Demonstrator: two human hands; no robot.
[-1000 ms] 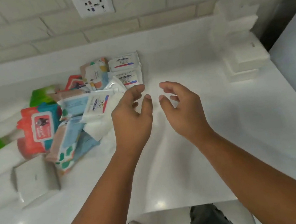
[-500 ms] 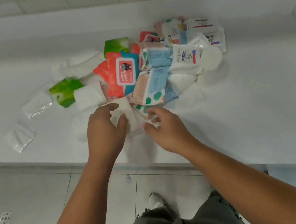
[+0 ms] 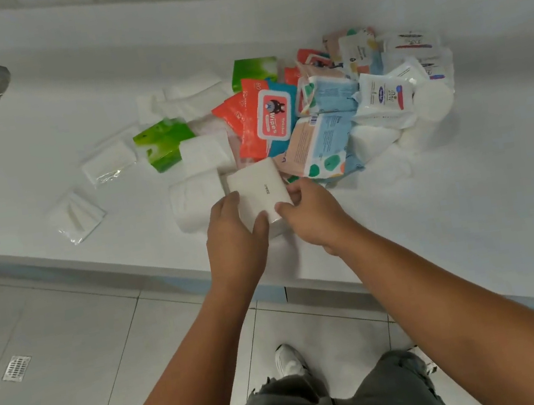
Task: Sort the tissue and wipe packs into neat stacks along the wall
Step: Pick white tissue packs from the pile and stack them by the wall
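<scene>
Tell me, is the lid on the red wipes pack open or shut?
Shut. The white flip lid lies flat against the red wipes pack, no gap showing.

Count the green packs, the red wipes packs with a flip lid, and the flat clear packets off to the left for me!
Green packs: 2
Red wipes packs with a flip lid: 1
Flat clear packets at the left: 2
Total: 5

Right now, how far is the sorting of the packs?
No stack shows along the wall here. Both hands, left hand and right hand, hold one plain white rectangular pack. The mixed heap, including the red wipes pack, remains unsorted.
</scene>
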